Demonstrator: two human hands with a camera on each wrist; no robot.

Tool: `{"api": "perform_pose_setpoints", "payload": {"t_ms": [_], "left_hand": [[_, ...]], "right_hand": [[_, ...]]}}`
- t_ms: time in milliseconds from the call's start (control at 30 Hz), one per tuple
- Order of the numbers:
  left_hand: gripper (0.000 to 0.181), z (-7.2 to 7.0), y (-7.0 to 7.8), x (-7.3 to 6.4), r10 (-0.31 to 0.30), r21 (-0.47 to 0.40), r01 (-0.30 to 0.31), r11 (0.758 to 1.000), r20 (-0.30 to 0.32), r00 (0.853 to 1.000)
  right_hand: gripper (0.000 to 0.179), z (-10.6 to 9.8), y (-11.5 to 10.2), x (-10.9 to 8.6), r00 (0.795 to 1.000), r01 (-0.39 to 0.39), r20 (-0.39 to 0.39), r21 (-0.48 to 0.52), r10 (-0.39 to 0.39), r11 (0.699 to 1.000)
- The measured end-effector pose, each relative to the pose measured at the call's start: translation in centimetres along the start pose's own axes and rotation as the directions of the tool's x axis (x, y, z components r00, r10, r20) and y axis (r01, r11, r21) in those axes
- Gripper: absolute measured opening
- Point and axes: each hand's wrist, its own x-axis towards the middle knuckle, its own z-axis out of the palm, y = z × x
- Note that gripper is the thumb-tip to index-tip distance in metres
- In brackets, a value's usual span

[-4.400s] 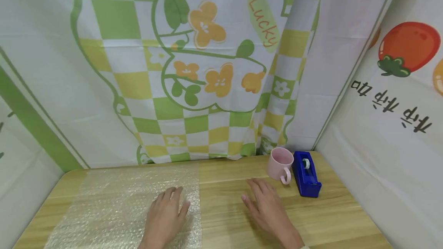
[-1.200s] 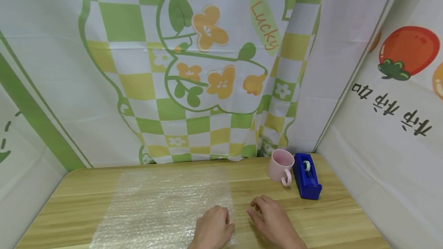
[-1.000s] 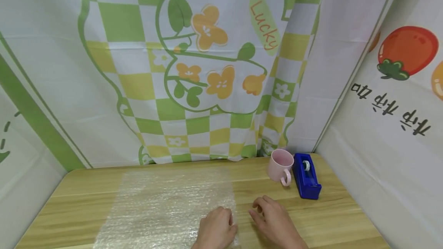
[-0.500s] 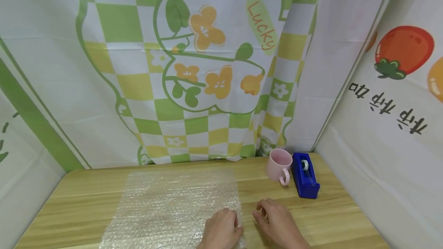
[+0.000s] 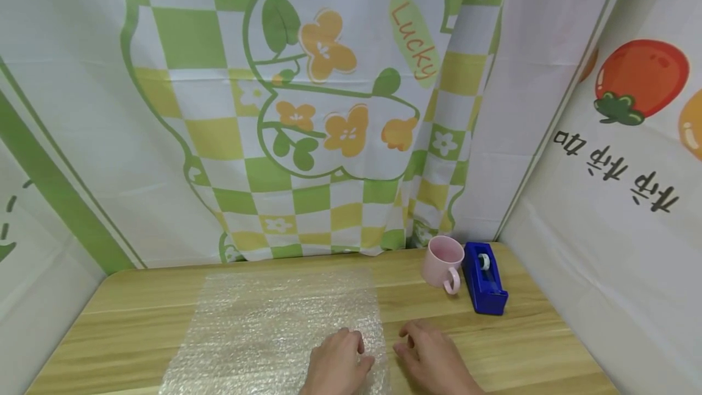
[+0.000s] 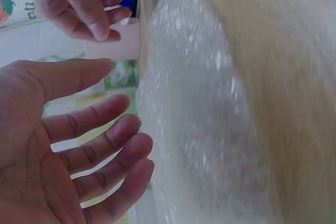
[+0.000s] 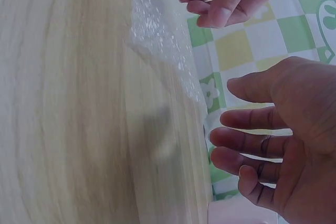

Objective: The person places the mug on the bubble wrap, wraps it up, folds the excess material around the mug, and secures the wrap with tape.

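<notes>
A sheet of clear bubble wrap (image 5: 263, 316) lies flat across the middle and left of the wooden table (image 5: 104, 328). Over its right part is my left hand (image 5: 336, 361); the left wrist view shows the fingers (image 6: 105, 145) loosely bent, with nothing in them. Just right of the sheet's edge, my right hand (image 5: 436, 355) hovers above bare wood. Its fingers (image 7: 247, 140) are relaxed and hold nothing, and its shadow falls on the table in the right wrist view. The two palms roughly face each other.
At the back right stands a pink mug (image 5: 439, 267), its handle toward me. Beside it is a blue tape dispenser (image 5: 485, 291) with a roll of tape (image 5: 484, 262). A checked curtain (image 5: 329, 200) hangs behind the table, and white printed cloth (image 5: 603, 249) closes the right side.
The bubble wrap has slid right along with my left hand. Since half a second ago the left hand has shifted slightly left, its fingers loosening off the sheet. Mug and dispenser stay put.
</notes>
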Motion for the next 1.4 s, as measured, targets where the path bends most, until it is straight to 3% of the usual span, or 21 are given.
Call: {"api": "perform_pose_setpoints", "payload": {"t_ms": [233, 467, 767, 900, 1167, 1400], "left_hand": [[0.023, -1.7, -1.1, -0.5, -0.006, 0.064, 0.011, 0.998, -0.066, 0.998], [0.025, -3.2, -2.5, -1.1, -0.048, 0.048, 0.052, 0.998, -0.075, 0.996], [0.027, -4.4, -4.3, -2.0, -0.125, 0.079, 0.132, 0.988, -0.096, 0.988], [0.028, -4.9, -4.8, -2.2, -0.158, 0.085, 0.167, 0.982, -0.1, 0.982], [0.028, -5.7, -5.7, -2.6, -0.243, 0.075, 0.246, 0.966, -0.048, 0.969], [0.029, -6.4, -6.5, -3.0, -0.259, 0.078, 0.265, 0.961, -0.08, 0.963]], "right_hand": [[0.031, 0.8, -0.8, 0.2, 1.0, 0.004, -0.03, -0.036, -0.005, 0.999], [0.049, 1.7, -1.7, 0.8, 0.995, -0.103, 0.004, -0.031, 0.103, 0.994], [0.058, 2.7, -2.8, 1.7, 0.976, -0.211, 0.054, 0.01, 0.21, 0.977], [0.059, 3.0, -3.3, 1.9, 0.973, -0.225, 0.053, 0.02, 0.224, 0.974], [0.058, 3.8, -3.8, 2.5, 0.961, -0.268, 0.081, 0.026, 0.265, 0.963], [0.051, 4.2, -3.9, 2.8, 0.962, -0.271, 0.044, 0.039, 0.27, 0.962]]}}
